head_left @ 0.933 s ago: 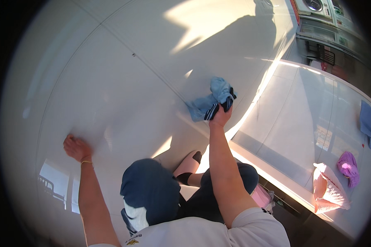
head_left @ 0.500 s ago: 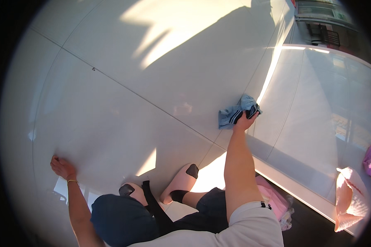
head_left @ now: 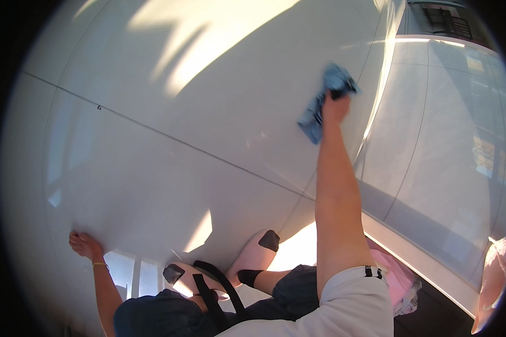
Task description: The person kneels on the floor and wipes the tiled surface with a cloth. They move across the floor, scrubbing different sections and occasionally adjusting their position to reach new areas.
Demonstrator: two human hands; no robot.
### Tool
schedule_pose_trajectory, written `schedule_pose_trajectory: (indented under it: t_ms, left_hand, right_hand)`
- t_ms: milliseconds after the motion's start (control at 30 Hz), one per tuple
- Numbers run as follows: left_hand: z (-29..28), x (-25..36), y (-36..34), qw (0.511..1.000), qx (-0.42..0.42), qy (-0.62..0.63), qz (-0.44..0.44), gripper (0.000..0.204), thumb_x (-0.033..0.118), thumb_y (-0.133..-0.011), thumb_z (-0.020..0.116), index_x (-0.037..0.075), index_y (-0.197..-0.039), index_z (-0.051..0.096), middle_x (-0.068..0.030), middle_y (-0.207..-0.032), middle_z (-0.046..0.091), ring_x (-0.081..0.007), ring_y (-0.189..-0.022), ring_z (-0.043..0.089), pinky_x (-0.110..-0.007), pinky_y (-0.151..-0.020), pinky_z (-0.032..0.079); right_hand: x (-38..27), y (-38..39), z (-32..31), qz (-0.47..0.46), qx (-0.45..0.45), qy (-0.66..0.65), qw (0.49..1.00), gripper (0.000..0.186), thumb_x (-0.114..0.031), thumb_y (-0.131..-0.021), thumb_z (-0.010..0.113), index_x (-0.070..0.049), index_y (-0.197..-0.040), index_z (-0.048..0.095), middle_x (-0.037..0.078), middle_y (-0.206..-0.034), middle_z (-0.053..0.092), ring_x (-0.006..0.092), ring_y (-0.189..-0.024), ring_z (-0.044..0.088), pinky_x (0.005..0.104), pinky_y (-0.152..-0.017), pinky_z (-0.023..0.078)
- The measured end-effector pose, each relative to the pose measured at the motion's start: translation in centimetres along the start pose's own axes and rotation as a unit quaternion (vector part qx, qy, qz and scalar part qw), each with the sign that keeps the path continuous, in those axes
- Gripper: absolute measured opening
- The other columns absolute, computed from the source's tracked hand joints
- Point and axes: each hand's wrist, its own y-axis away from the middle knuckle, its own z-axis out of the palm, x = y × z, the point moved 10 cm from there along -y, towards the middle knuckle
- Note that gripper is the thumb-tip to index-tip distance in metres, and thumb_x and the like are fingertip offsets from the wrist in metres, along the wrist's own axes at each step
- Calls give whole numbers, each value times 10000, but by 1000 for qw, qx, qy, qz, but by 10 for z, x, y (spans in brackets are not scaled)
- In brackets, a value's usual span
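My right hand (head_left: 337,105) grips a blurred light-blue cloth (head_left: 310,124) with dark striped parts, pressed on the glossy white tiled floor (head_left: 152,168) at upper centre-right, my arm stretched out to it. At lower left, my left hand (head_left: 85,245) rests on the floor with its fingers curled, nothing visible in them. Below, my feet show in pale pink slippers (head_left: 247,257) with dark toe patches, beside dark straps (head_left: 230,292) near my legs.
On the right is a raised white tiled ledge (head_left: 410,140). A pale pink textured cloth (head_left: 492,281) lies at its lower end. Pink fabric (head_left: 392,269) with crumpled pale material sits below the ledge, by my right side. A dark chair-like frame (head_left: 444,21) shows at top right.
My right hand and the cloth moved right, then farther forward along the floor. My left hand shifted down in view. The camera view has shifted; the purple cloth is no longer visible.
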Motion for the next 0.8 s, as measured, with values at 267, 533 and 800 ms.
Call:
schedule_pose_trajectory:
  t_ms: [267, 533, 800]
  left_hand:
    - [-8, -3, -1, 999, -3, -21, -32, 321, 289, -929, 395, 83, -1154, 498, -129, -1133, 532, -353, -1030, 510, -507, -851, 427]
    - [-20, 46, -4, 986, 10, 160, -35, 258, 141, -832, 506, 60, -1066, 578, -118, -1030, 585, -311, -987, 533, -439, -861, 414]
    - [-102, 117, -8, 943, 59, 328, 14, 196, 56, -842, 507, 40, -1032, 551, -109, -1039, 544, -276, -976, 506, -402, -864, 406]
  right_hand:
    - [-329, 205, 21, -286, -200, -223, 910, 373, -79, -603, 708, -64, -960, 600, 165, -873, 568, 390, -863, 534, 493, -732, 417]
    - [-399, 340, -6, -279, -506, -354, 736, 510, -86, -681, 651, -103, -1190, 617, 145, -1075, 655, 327, -1031, 601, 432, -905, 464]
    - [-217, 140, -109, 104, -554, -402, 722, 464, -41, -812, 676, 11, -1245, 517, 122, -1124, 613, 213, -974, 613, 344, -838, 509]
